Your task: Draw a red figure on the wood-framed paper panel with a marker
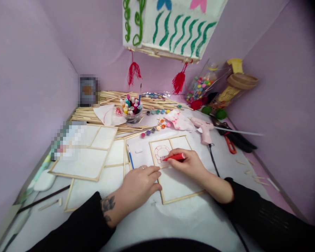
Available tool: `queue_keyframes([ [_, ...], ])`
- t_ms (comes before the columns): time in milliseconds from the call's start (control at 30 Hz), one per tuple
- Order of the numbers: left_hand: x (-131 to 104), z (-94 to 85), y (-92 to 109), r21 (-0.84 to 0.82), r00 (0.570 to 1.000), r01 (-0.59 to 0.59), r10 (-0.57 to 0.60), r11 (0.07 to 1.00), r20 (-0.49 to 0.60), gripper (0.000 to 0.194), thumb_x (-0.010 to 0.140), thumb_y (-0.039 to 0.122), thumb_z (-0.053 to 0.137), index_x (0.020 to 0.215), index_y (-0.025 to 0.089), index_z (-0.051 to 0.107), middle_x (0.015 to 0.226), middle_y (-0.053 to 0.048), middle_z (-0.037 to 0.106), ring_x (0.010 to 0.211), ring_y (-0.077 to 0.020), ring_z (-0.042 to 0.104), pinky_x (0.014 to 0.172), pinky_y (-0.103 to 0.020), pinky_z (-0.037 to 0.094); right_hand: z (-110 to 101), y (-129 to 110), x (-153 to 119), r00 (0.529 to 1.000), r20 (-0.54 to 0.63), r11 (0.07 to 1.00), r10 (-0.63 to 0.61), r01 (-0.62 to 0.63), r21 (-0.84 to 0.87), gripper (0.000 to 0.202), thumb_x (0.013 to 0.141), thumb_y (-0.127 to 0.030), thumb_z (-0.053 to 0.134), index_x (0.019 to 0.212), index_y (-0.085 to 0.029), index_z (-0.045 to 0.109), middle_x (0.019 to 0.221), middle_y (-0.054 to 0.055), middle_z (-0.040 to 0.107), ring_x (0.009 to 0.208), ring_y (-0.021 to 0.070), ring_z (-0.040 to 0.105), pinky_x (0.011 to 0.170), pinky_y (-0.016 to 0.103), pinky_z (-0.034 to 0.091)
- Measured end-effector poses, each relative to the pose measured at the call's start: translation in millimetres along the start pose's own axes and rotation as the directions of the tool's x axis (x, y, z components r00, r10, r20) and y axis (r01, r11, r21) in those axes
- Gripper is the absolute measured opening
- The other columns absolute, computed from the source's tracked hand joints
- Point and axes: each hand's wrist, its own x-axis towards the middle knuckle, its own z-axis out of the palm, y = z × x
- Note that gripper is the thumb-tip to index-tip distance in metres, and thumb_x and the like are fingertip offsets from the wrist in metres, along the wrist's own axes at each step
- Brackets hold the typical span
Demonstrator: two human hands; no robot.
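Note:
My right hand [186,162] is closed around a red marker [177,157], its tip at a red outline drawing [162,154] of rounded segments. That drawing fills the upper left section of a white panel [182,183] edged and divided by thin wooden sticks. My left hand [141,182] lies palm down with fingers stretched out, its fingertips at the panel's left edge. A blue paintbrush [130,156] and a small white piece [138,151] lie to the left of the panel.
More stick-framed panels [81,162] overlap on the left. Behind are a marker cup [132,110], paint pots [157,112], bundled sticks [110,98] and a stained tissue [180,120]. A pink glue gun [204,130] and pliers [229,143] lie right. A painted lantern [173,31] with red tassels hangs above.

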Motion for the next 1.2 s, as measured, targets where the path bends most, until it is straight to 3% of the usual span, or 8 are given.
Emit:
queue_keyframes([
  [233, -0.4, -1.4, 0.1, 0.009, 1.000, -0.001, 0.001, 1.000, 0.004, 0.030, 0.081, 0.032, 0.070, 0.109, 0.020, 0.065, 0.120, -0.002, 0.066, 0.096, -0.0235, 0.064, 0.082, -0.038, 0.053, 1.2, 2.9, 0.3, 0.998, 0.065, 1.000, -0.005, 0.004, 0.007, 0.013, 0.077, -0.027, 0.064, 0.083, -0.019, 0.071, 0.083, 0.004, 0.075, 0.076, 0.0194, 0.070, 0.070, 0.028, 0.053],
  [633, -0.2, 0.0, 0.1, 0.017, 1.000, -0.001, 0.001, 1.000, 0.008, 0.030, 0.082, 0.033, 0.069, 0.109, 0.021, 0.065, 0.121, -0.003, 0.065, 0.096, -0.0235, 0.064, 0.081, -0.038, 0.054, 1.6, 1.3, 0.2, 0.997, 0.071, 0.999, -0.034, 0.035, -0.021, 0.012, 0.077, -0.025, 0.063, 0.082, -0.019, 0.071, 0.082, 0.004, 0.075, 0.074, 0.0181, 0.069, 0.069, 0.027, 0.052],
  [1200, 0.4, 0.0, 0.0, 0.008, 1.000, 0.009, -0.009, 1.000, 0.011, 0.029, 0.082, 0.034, 0.069, 0.108, 0.021, 0.066, 0.120, -0.003, 0.066, 0.095, -0.0231, 0.064, 0.081, -0.037, 0.054, -2.0, -0.3, -0.5, 1.000, -0.010, 1.000, -0.006, 0.006, -0.028, 0.009, 0.073, -0.024, 0.063, 0.077, -0.019, 0.069, 0.076, 0.003, 0.074, 0.069, 0.0175, 0.067, 0.064, 0.026, 0.052],
])
